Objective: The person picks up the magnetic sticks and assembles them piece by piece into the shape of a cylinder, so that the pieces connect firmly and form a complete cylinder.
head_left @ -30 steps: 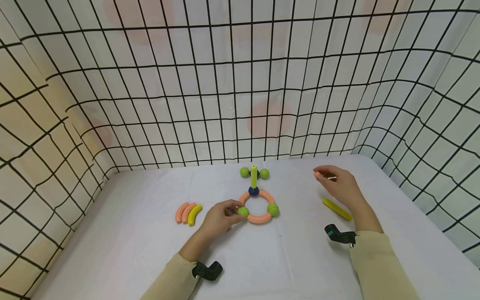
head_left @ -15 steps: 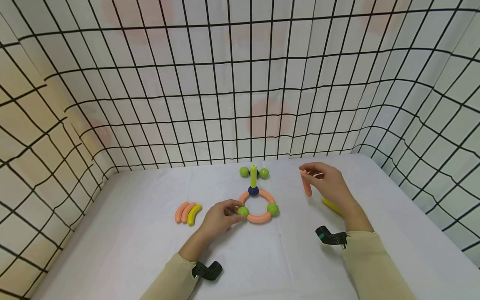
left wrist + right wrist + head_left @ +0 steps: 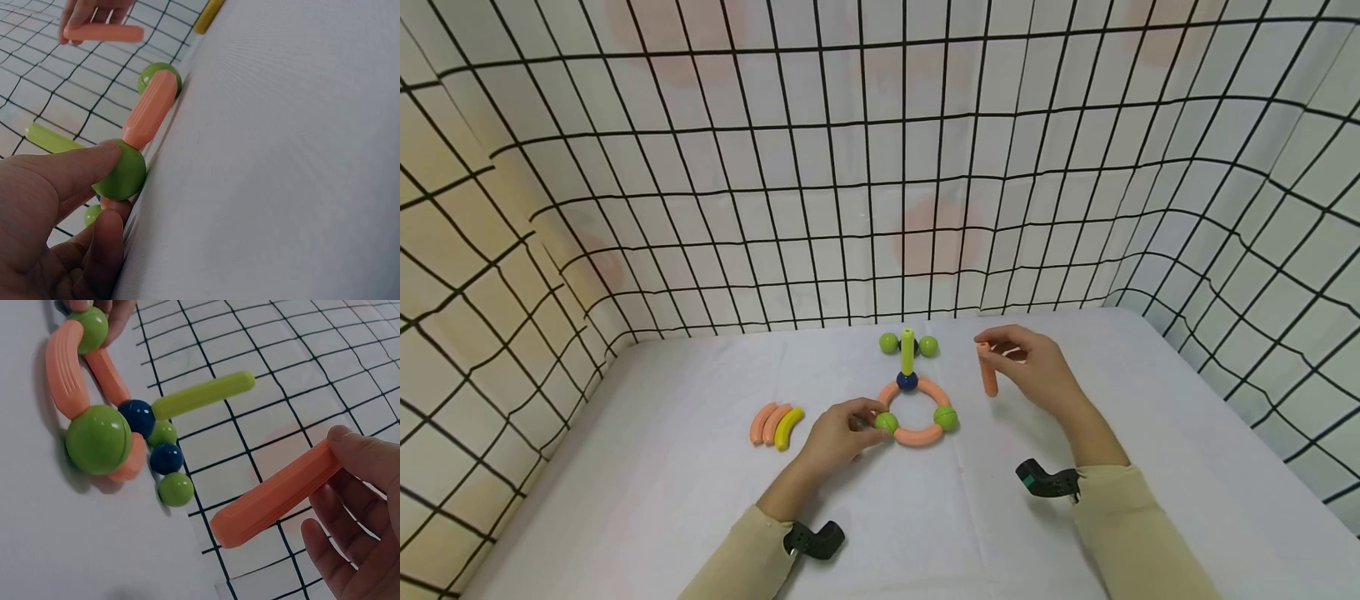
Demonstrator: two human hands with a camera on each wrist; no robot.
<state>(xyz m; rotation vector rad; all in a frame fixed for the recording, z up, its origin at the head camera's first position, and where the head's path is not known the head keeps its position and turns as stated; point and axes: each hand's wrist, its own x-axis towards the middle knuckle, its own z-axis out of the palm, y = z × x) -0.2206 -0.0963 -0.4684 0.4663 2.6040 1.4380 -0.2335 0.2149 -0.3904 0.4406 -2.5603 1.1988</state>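
Observation:
On the white table lies a ring of curved orange rods (image 3: 918, 437) joined by two green balls and a dark blue ball (image 3: 907, 381). A yellow-green rod (image 3: 907, 352) stands upright on the blue ball. My left hand (image 3: 841, 435) pinches the ring's left green ball (image 3: 125, 174) between thumb and fingers. The ring's right green ball (image 3: 100, 440) is untouched. Right of the ring, my right hand (image 3: 1028, 367) holds a straight orange rod (image 3: 275, 494) by its upper end, with the lower end hanging apart from the ring.
Two curved orange rods (image 3: 763, 424) and a curved yellow rod (image 3: 788, 428) lie at left. Behind the ring are two loose green balls (image 3: 889, 342) with a dark blue ball (image 3: 167, 459) between them. A yellow rod (image 3: 209, 15) lies at right. A black-lined grid wall (image 3: 880, 208) surrounds the table.
My right hand has moved left toward the ring, bringing the straight orange rod into plain view. The right arm now covers the yellow rod in the head view. My left hand has stayed put.

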